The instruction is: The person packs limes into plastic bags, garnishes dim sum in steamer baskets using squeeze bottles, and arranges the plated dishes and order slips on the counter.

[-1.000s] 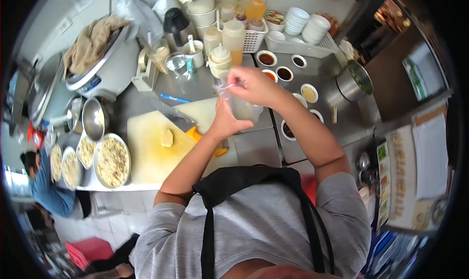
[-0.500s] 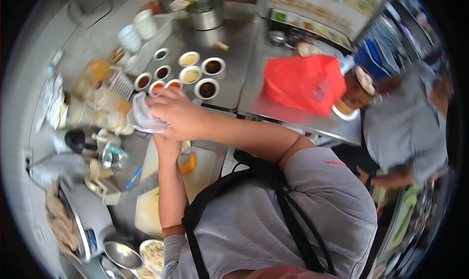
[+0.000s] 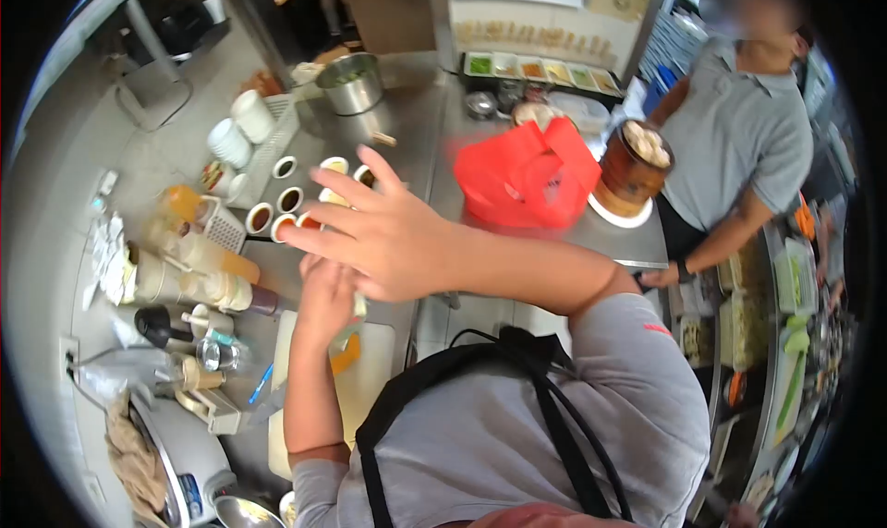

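Observation:
My right hand (image 3: pixel 383 237) is stretched out over the counter with its fingers spread and nothing in them. Just below it, my left hand (image 3: pixel 323 297) is closed, partly covered by the right; what it holds, if anything, is hidden. Small white bowls of dark sauce (image 3: pixel 290 199) and red-orange sauce (image 3: pixel 284 228) stand beyond the hands, some partly behind my right fingers. Under my left forearm lies a pale cutting board (image 3: pixel 374 352) with a yellow-orange item (image 3: pixel 346 353) on it.
A red bag (image 3: pixel 527 177) and a bamboo steamer (image 3: pixel 633 168) stand on the steel counter to the right. Beside them is another person (image 3: pixel 748 131). A metal pot (image 3: pixel 351 84) is at the back; squeeze bottles (image 3: pixel 222 255) and stacked white bowls (image 3: pixel 251 117) are at the left.
The clear plastic earlier between my hands is no longer visible. My right hand has opened and spread its fingers. The view has shifted, showing more of the other person.

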